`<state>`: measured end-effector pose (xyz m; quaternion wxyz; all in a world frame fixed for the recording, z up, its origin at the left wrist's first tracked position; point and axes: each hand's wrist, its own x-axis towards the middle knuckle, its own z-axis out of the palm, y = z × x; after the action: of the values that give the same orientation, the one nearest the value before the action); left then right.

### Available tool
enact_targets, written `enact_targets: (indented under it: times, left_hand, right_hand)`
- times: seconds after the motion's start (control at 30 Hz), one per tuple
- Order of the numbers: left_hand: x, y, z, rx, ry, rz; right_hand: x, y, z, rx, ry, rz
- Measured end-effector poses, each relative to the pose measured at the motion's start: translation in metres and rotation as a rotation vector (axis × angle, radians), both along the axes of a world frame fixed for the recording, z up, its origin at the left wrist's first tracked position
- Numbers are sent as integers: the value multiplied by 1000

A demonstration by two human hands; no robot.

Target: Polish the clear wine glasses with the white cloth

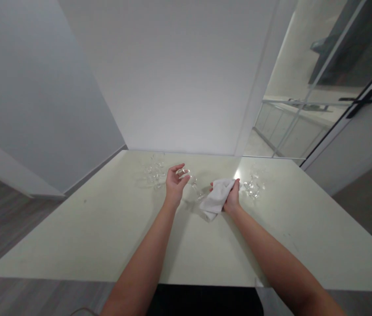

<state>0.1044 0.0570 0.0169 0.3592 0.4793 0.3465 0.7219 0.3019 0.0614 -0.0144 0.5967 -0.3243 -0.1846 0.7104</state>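
Observation:
Near the middle of the table, my left hand (174,183) is closed round the bowl of a clear stemmed glass (193,180). The glass is tilted, its stem and foot slanting down to the right toward a white cloth (218,197). That cloth hangs folded from my right hand (234,198), whose thumb lies along its right edge while fingertips show past its left side. Part of the right hand is hidden by the cloth. Just left of my left hand stand several clear glasses (155,170). More clear glasses (252,186) are to the right of my right hand.
The pale table (90,232) reaches back to a white wall (179,87). At the right are a glass-paned partition (291,127) and a door with a black handle (362,103). Grey wood-look floor (5,224) shows at the left.

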Motion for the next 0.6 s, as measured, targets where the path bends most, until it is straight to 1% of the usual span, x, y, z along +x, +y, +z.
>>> enact_targets:
  times: [0.13,0.2,0.27,0.33,0.43,0.5,0.6]
  left_hand:
    - [2,-2,1,-132,-143,-163]
    - [3,-5,3,-169,-169,-236]
    - [5,-9,4,-199,-167,-326]
    - [7,-14,6,-247,-121,-478]
    - [12,-21,6,-323,26,-721]
    - [18,-25,5,-341,118,-799]
    - [25,-28,4,-344,188,-856]
  right_hand:
    - [2,5,-1,21,8,-66]
    - [2,6,-1,46,6,-102]
    - [2,6,0,64,7,-98]
    - [2,6,1,89,13,-76]
    - [0,5,0,134,16,-55]
    - [-2,5,-1,152,10,-55]
    - [-4,6,-3,176,-4,-87]
